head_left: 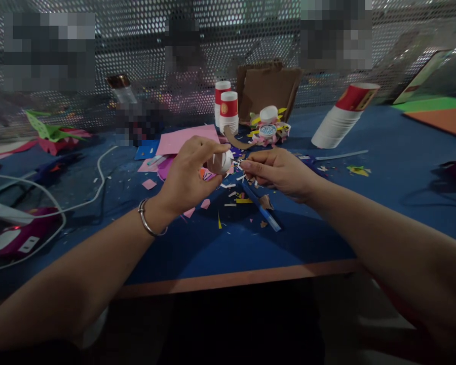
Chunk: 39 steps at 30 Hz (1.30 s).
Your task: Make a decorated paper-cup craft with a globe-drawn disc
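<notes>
Between the thumb and fingers of my left hand (192,175) is a small white round piece (223,162), like the bottom part of a paper cup. My right hand (271,171) is closed in a pinch just to its right, and a small thin bit pokes from the fingertips toward the white piece. What that bit is cannot be made out. Below the hands a blue pen (261,207) lies slantwise among paper scraps (243,201). Pink paper sheets (190,139) lie behind my left hand.
Red and white paper cups (228,112) stand in stacks at the back, beside brown cardboard (269,94) and a decorated cup craft (268,129). A leaning cup stack (342,119) is at right. A white cable (101,167) and a purple device (26,235) lie left. Perforated metal (144,53) borders the table.
</notes>
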Tool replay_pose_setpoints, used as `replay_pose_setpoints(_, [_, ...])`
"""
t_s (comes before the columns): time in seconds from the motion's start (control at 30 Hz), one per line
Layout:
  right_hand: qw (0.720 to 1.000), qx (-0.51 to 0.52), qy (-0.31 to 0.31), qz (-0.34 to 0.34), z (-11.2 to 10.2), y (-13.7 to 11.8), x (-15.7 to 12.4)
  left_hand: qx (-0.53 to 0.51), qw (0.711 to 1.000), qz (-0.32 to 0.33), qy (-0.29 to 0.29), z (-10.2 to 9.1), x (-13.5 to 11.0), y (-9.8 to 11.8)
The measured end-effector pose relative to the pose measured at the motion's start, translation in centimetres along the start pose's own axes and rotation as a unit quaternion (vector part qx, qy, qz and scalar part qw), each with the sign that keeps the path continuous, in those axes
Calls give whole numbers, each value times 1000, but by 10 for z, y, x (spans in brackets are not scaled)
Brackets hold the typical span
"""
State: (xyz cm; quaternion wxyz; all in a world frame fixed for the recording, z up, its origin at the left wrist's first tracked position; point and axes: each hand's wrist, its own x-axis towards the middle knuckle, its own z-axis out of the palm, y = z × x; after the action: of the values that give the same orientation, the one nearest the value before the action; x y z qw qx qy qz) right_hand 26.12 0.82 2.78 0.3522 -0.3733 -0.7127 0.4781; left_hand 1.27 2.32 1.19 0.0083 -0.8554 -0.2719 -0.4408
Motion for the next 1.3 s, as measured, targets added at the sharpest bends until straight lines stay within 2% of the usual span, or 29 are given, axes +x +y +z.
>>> replay_pose_setpoints(0.07, [1000, -18, 2, 2, -2, 2, 1, 6, 1000, -28, -5, 2, -1, 2])
replay_pose_setpoints(0.13, [999, -44, 7, 8, -3, 3, 1, -5, 996, -83, -19, 5, -1, 3])
replay_pose_setpoints(0.27, [991, -129, 44, -3, -5, 5, 2, -32, 977, -194, -84, 7, 3, 1])
replay_pose_setpoints(0.4, [981, -173, 70, -50, -1, 7, 2, -71, 967, -186, -161, 6, 7, 5])
replay_pose_setpoints(0.47, [984, -156, 61, -66, 2, 9, 3, -104, 949, -208, -212, 5, 8, 12])
replay_pose_setpoints(0.53, [987, -135, 46, -79, 5, 10, 3, -126, 933, -240, -236, 5, 8, 18])
replay_pose_setpoints(0.67, [987, -126, 17, -95, 7, 9, 4, -127, 938, -236, -218, 5, 9, 24])
replay_pose_setpoints(0.83, [987, -121, 11, -110, 7, 6, 2, -223, 900, -287, -242, 3, 8, 23])
replay_pose_setpoints(0.97, [992, -82, 16, -98, 5, 3, 1, -291, 885, -294, -214, 4, 7, 24])
replay_pose_setpoints(1.13, [994, -15, -12, -103, 3, 2, 2, -345, 869, -298, -196, 4, 9, 30])
replay_pose_setpoints(1.2, [993, 3, -21, -117, 2, 1, 2, -347, 870, -295, -189, 4, 10, 33])
replay_pose_setpoints(1.3, [989, 7, -31, -141, 1, 0, 1, -328, 891, -267, -164, 5, 11, 34])
